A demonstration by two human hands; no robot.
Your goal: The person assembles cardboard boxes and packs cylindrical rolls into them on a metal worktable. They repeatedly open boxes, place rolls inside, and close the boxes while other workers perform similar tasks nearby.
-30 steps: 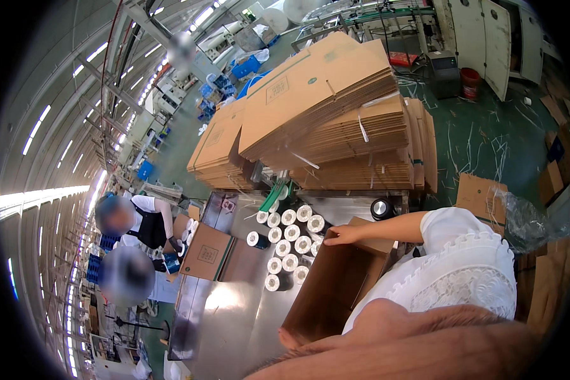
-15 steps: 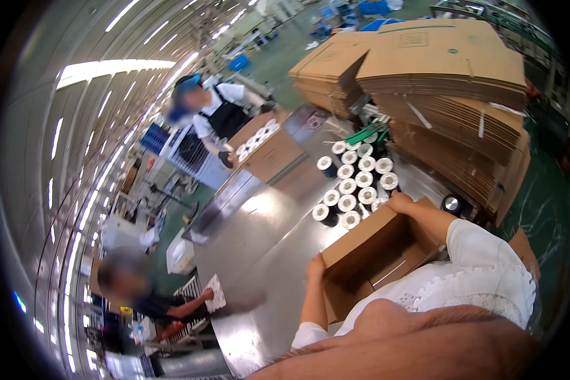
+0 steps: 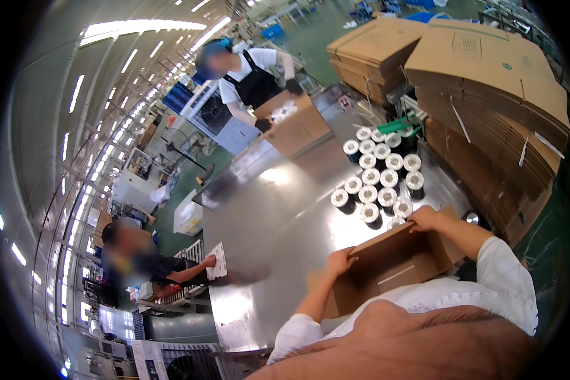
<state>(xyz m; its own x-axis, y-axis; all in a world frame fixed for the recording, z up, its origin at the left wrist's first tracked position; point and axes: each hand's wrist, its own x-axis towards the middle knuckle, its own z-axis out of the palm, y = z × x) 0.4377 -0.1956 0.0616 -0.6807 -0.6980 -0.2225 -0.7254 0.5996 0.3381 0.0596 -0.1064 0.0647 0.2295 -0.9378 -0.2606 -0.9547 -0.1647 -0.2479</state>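
An open cardboard box (image 3: 392,269) stands at the table's near edge, against my white top, its inside facing up toward me. My left hand (image 3: 342,261) grips the box's far rim near its left corner, fingers bent over the edge. With its fingers closed on the same rim, my right hand (image 3: 425,218) holds the box farther to the right. Just beyond that rim stand several dark spools (image 3: 387,197) with pale round tops, grouped upright on the metal table (image 3: 278,221). The bottom of the box is only partly in sight.
Tall stacks of flattened cardboard (image 3: 481,76) rise at the right. Across the table a co-worker (image 3: 253,79) handles another carton (image 3: 301,130) with white-topped things inside. A second person (image 3: 139,253) at the left holds a pale sheet (image 3: 216,261). Green strips (image 3: 396,125) lie behind the spools.
My left hand has shifted along the box rim to the right, and the box now sits lower and more tipped. The co-worker's hand has moved over the far carton. The whole view has turned a little.
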